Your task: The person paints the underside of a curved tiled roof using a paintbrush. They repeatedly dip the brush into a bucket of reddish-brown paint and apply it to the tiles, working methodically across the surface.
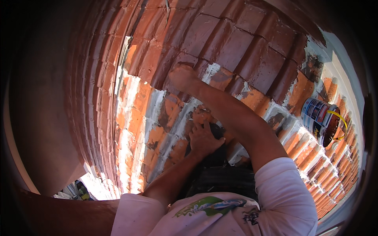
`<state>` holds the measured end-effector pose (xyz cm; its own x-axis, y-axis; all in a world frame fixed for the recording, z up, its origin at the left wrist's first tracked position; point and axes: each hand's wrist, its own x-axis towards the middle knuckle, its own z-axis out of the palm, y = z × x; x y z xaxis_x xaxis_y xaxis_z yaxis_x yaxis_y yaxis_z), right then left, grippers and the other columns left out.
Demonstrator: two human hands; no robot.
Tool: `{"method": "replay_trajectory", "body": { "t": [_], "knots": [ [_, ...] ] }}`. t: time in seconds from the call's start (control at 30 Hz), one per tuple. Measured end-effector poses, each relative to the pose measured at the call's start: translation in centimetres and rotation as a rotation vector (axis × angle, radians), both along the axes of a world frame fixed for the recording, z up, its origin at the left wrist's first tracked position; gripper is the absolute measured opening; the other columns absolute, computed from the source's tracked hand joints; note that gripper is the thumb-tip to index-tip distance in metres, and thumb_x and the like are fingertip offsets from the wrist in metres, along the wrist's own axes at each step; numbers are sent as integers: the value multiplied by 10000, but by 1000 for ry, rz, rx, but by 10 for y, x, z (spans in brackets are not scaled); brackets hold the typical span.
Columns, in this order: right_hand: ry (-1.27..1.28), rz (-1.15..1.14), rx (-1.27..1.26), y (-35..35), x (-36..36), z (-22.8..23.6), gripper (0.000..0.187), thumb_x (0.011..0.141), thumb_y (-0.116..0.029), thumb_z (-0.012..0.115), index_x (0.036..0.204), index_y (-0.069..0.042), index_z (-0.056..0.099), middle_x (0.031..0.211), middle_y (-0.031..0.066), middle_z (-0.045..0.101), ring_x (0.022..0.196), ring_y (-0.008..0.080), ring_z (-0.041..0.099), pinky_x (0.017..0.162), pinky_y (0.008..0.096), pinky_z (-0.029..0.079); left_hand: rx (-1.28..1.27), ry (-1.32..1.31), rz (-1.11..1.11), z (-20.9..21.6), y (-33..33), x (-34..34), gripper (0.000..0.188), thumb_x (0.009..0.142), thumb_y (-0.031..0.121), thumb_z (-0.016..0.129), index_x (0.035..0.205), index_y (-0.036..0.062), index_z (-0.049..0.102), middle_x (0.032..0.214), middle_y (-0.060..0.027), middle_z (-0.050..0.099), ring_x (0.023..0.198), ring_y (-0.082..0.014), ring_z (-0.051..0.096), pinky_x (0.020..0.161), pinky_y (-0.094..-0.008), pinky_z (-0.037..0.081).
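Observation:
My right hand (184,79) is closed in a fist, stretched out ahead over the roof tiles at the edge of the glossy reddish-brown paint (193,41). A small dark reddish edge shows just beyond the knuckles, but what the fist holds is hidden. Closer to my body, my left hand (205,138) lies with its fingers spread on my dark-clothed knee (217,131), holding nothing. Around and below both hands are unpainted orange tiles (169,112), patched with white and grey.
On the tiles at the right stands a paint bucket (314,115) with a yellow handle (346,126) and reddish-brown paint on its inside. A smooth brown wall (43,118) rises at the left. A pale roof border (341,59) curves along the far right. Strong sunlight falls across the lower tiles.

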<state>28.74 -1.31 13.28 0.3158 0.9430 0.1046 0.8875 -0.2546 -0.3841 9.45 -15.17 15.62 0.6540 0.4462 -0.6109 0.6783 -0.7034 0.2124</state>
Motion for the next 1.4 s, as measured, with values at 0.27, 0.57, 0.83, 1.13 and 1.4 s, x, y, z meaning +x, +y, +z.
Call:
{"method": "replay_trajectory", "body": {
  "t": [0.27,0.57,0.83,1.13,1.4],
  "knots": [
    [30,50,-232,29,-5,18,213,890,-119,711,1032,-71,862,1078,186,824,1065,365,793,920,465,625,4,8,-18,-7,-1,-1,1155,837,649,803,1645,-34,337,1506,-345,451,1437,-493,482,1189,-607,371],
    [74,74,-455,29,-19,39,202,883,-128,722,994,-33,860,1014,215,827,1009,375,812,859,486,646,-26,-49,20,-14,-2,-6,1152,821,650,817,1645,5,336,1500,-337,455,1414,-504,504,1198,-612,357],
    [20,7,-145,-23,-23,56,176,891,-73,694,980,-39,842,1025,169,800,1042,354,781,894,461,632,-27,-75,42,-15,-5,-7,1206,828,681,808,1678,-9,301,1607,-341,398,1524,-556,370,1246,-662,296],
    [293,38,218,-118,-31,13,212,858,-87,772,1058,-23,744,1039,157,693,989,395,734,830,490,622,50,-114,6,-7,-5,-7,1168,813,649,818,1639,-45,373,1560,-364,448,1462,-479,483,1187,-607,398],
    [203,66,246,-129,-55,-33,244,856,-102,789,1076,-34,713,1023,160,686,970,372,748,839,497,608,83,-5,-12,-7,-7,-4,1166,824,696,777,1630,-55,395,1542,-339,498,1425,-468,522,1148,-580,439]
  ]
}}
